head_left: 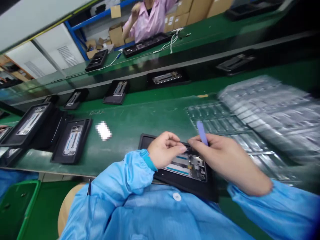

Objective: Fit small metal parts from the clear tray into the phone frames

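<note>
A black tray (172, 181) lies in front of me with an opened phone frame (181, 165) in it, blue strips and circuit parts showing. Over the tray's far side, my left hand (165, 150) is closed in a pinch; whatever is between its thumb and finger is too small to make out. My right hand (222, 156) is closed around a flat lavender stick (202, 132), which points up from between the fingers. Its thumb and fingertip also meet close to the left fingertips, above the phone frame.
Clear plastic blister trays (265, 113) are stacked at the right. Left of me, more black trays (84, 146) hold phone frames, and others line the far belt. A pixelated white item (103, 130) lies on the green bench. Across it, a person in pink (150, 21) is at work.
</note>
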Demonstrator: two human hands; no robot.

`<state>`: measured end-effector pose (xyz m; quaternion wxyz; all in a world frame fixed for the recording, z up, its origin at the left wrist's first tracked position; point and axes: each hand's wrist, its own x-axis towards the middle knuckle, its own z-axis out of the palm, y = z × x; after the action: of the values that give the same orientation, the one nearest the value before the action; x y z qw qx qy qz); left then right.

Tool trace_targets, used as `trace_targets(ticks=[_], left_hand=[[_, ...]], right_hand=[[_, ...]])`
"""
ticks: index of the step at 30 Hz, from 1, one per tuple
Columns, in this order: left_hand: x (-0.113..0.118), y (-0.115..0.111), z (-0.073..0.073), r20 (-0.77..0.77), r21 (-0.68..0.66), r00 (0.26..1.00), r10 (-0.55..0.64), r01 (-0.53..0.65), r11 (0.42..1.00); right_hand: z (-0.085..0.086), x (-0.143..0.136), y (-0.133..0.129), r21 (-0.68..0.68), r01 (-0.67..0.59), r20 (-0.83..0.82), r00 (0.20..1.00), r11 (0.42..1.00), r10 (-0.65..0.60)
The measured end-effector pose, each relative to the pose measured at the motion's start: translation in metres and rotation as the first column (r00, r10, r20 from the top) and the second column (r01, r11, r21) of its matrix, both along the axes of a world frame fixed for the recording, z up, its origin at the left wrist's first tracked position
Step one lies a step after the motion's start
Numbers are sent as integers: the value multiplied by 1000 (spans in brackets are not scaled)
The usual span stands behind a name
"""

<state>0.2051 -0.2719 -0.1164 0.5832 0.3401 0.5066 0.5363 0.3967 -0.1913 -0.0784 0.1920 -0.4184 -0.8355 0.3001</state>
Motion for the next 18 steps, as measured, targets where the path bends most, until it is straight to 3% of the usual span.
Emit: trace_targets(ticks=[3, 8, 10, 11, 13, 15, 18], left_hand=[[-8, -5, -3, 58, -48, 996, 62, -59, 997], [-19, -13, 6, 158, -68, 987, 20, -9, 998], [-21, -14, 12, 185, -79, 983, 2, 13, 997], [-22, -14, 16, 200, -85, 980, -11, 28, 996], [-23, -15, 22, 234, -96, 971, -53, 77, 992], [-24, -15, 29, 261, -99, 960, -102, 132, 986], [-22, -13, 42, 287, -80, 945, -157, 186, 979]], right_hand=[[-3, -18, -10, -164, 52, -120, 990, 985, -72], [3, -27, -22, -255, 87, -187, 973, 963, -137], [3, -22, -25, -156, 102, -198, 971, 982, -132], [3, -17, -25, -35, 99, -221, 970, 995, -104], [3, -4, -21, 267, 17, -249, 967, 963, 52], [4, 9, -13, 463, -191, -166, 940, 865, 296], [10, 24, 2, 442, -484, 39, 852, 755, 522]])
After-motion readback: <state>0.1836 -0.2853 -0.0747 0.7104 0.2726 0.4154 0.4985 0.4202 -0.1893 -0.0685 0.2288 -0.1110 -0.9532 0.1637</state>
